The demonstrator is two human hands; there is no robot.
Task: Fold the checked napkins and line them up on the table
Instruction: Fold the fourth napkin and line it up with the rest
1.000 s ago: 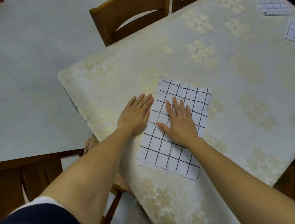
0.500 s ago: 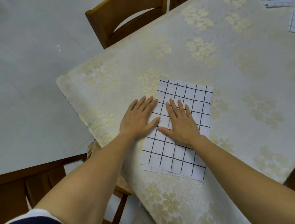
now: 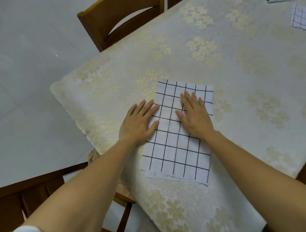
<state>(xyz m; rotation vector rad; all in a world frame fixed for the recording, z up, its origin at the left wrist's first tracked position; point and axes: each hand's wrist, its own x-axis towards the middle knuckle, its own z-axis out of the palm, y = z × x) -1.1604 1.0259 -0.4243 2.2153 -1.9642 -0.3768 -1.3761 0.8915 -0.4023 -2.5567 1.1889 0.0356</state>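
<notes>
Hands are lying flat, fingers straight, gripping nothing; right hand (image 3: 193, 116) is pressing on the folded checked napkin (image 3: 177, 154); left hand (image 3: 139, 122) is resting across the napkin's left edge, partly on the tablecloth (image 3: 115, 74).

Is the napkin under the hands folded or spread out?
Folded: the napkin shows a second layer peeking out at its near edge.

The right hand (image 3: 193, 116) is blurred, its fingertips soft-edged, and it covers part of the folded napkin (image 3: 175, 149). The left hand (image 3: 139, 122) hides a stretch of that napkin's left edge. A second napkin (image 3: 299, 18) is cut off by the right edge, and only a sliver of a third napkin (image 3: 278, 1) shows at the top. The near chair (image 3: 33, 190) lies partly behind the left arm.
</notes>
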